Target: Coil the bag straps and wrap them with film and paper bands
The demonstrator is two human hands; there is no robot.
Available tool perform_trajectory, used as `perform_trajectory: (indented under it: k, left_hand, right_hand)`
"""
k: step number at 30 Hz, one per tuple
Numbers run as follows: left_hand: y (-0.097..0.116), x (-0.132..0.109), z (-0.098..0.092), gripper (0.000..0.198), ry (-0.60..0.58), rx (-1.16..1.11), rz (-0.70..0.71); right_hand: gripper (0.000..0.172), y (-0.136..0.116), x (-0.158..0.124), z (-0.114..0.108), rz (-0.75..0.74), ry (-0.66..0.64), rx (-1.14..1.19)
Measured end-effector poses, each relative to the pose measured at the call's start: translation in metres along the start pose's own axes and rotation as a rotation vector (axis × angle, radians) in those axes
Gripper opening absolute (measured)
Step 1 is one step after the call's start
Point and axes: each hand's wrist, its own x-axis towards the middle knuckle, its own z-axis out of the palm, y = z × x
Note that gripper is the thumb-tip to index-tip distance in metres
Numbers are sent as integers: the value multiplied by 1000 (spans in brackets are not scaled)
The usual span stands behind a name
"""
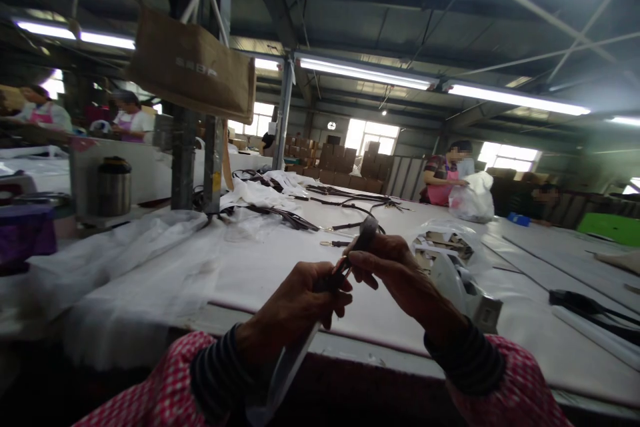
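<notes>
In front of me, above the table's near edge, both hands are closed on a dark strap (pixel 363 235) with a small metal fitting between them. My left hand (pixel 295 297) grips its lower part, and a translucent strip (pixel 293 373), perhaps plastic wrap, hangs below that hand. My right hand (pixel 400 273) pinches the upper part, fingertips close to the fitting. Motion blur hides the fitting's exact shape. Just beyond the hands, a short dark strap with a gold-coloured clasp (pixel 327 243) lies on the white tabletop (pixel 270 260).
More dark straps (pixel 345 200) spread across the table's far part. Crumpled clear plastic (pixel 135 253) covers the left side. An open plastic bag (pixel 445 247) of brown pieces stands right. A brown bag (pixel 195 67) hangs from a post. A person (pixel 440 177) handles a white bag at the far right.
</notes>
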Motion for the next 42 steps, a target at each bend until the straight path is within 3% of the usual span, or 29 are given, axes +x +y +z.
perform_trajectory:
  k: [4, 7, 10, 11, 15, 22, 26, 32, 35, 38, 40, 42]
  left_hand:
    - [12, -4, 2, 31, -5, 3, 27]
    - [21, -13, -7, 47, -141, -30, -55]
    - [12, -25, -19, 70, -260, -93, -183]
    - [5, -29, -22, 66, -277, -106, -233]
    - [-24, -39, -27, 21, -275, -104, -332]
    - [-35, -43, -25, 23, -256, -321, -316]
    - [-24, -42, -18, 23, -197, -206, -322]
    - [2, -28, -11, 25, 30, 51, -134]
    - [8, -23, -10, 26, 99, 155, -87]
    - [5, -22, -9, 28, 111, 175, -96]
    - [1, -22, -8, 28, 94, 143, -116]
    - [-2, -23, -8, 29, 60, 97, -137]
  right_hand:
    - [18, 2, -2, 5, 3, 64, 22]
    - [17, 2, -5, 7, 6, 123, 62]
    - [18, 1, -8, 8, 9, 148, 94]
    - [18, 1, -10, 8, 12, 136, 107]
    - [14, 2, -16, 10, 42, 13, 168]
    - [8, -6, -17, 4, 0, -129, 163]
    - [11, -12, -13, 4, 30, -191, 94]
    - [13, 0, -8, 24, 59, 12, 89]
    - [17, 9, -8, 34, 75, 44, 108]
    - [31, 14, -1, 33, 133, 75, 241]
    - [40, 16, 7, 28, 233, 168, 391]
    - [39, 17, 16, 24, 314, 278, 513]
